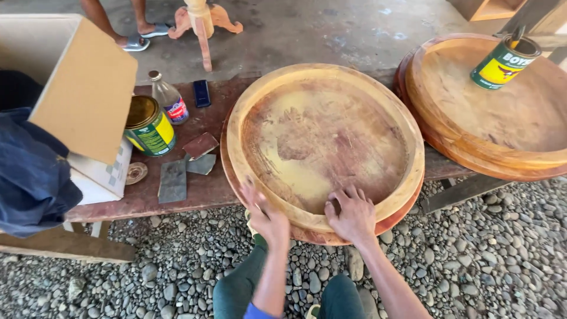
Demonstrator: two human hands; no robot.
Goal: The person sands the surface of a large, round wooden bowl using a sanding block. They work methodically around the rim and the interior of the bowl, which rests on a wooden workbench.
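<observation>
A large round wooden tray (354,88) with a raised rim lies on a wooden bench, stacked on a second round piece. Its inner face is patchy yellow and reddish brown. My left hand (266,215) rests on the near-left rim, fingers spread. My right hand (353,212) presses flat on the near rim and inner edge, fingers apart. Neither hand holds anything.
A second round wooden tray (466,142) lies at right with a tilted green-and-yellow can (504,62) on it. Left of the tray are an open can (149,125), a glass bottle (168,97), sandpaper pieces (173,182), a dark phone (202,93) and a cardboard box (82,88). Gravel lies below; another person's feet (137,35) are beyond.
</observation>
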